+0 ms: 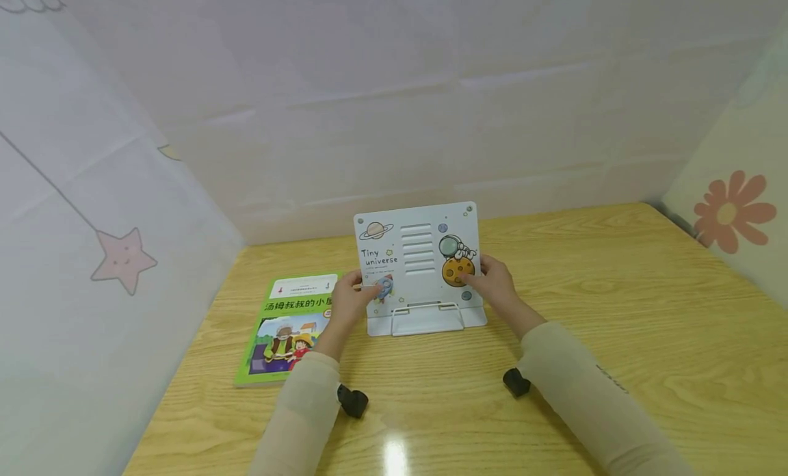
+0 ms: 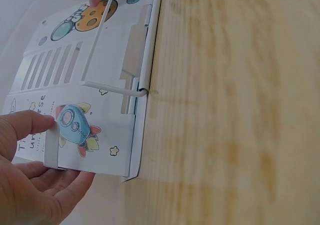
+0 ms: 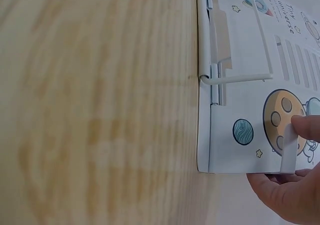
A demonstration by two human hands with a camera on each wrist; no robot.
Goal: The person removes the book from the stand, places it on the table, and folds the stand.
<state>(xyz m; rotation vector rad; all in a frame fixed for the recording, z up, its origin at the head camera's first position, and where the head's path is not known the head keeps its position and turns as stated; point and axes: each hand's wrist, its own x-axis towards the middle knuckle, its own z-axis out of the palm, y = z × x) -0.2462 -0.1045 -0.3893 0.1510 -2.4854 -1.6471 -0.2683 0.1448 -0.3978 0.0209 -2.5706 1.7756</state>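
A white metal book stand [image 1: 425, 257] stands upright on the table, printed with a rocket, planets, an astronaut and "Tiny universe". A white wire page holder [image 1: 427, 320] crosses its lower front. My left hand [image 1: 351, 299] grips the left edge, thumb on the front by the rocket and fingers behind. At the right edge my right hand [image 1: 497, 286] grips likewise, its thumb over the orange planet. Each wrist view shows a narrow white strip, one under the left thumb [image 2: 42, 121] and one under the right thumb [image 3: 306, 127], running to the stand's edge.
Left of the stand, a green-bordered picture book [image 1: 289, 329] lies flat on the wooden table [image 1: 615, 312], partly behind the left hand and forearm. A pale printed cloth [image 1: 400, 107] hangs behind the table and along both sides.
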